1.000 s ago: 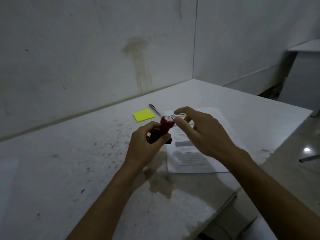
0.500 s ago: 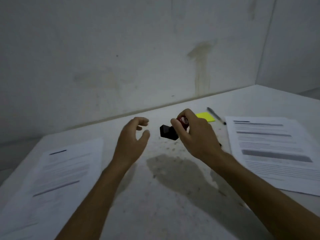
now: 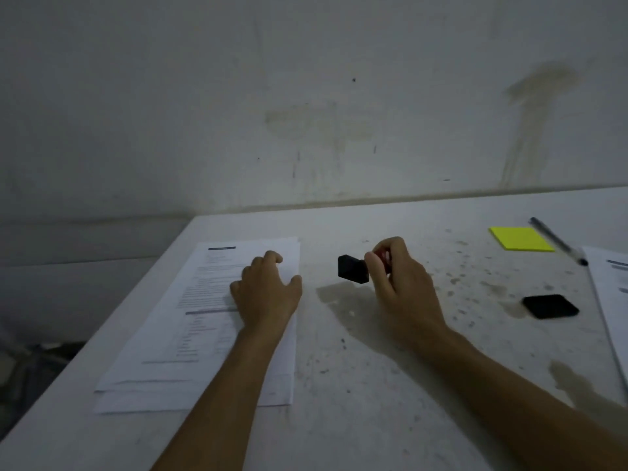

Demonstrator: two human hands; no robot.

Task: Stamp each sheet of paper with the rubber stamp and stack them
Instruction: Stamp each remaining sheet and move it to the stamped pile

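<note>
The left hand [image 3: 266, 294] lies flat on the papers [image 3: 204, 321]; right of them, the right hand [image 3: 399, 280] grips the stamp [image 3: 353, 269].

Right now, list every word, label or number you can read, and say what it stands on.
None can be read.
Left stack of sheets, under the left hand: printed lines, too blurred.
Right sheet: printed lines, cut off and blurred.
Rubber stamp, yellow sticky notes, pen, black pad: no visible text.
</note>
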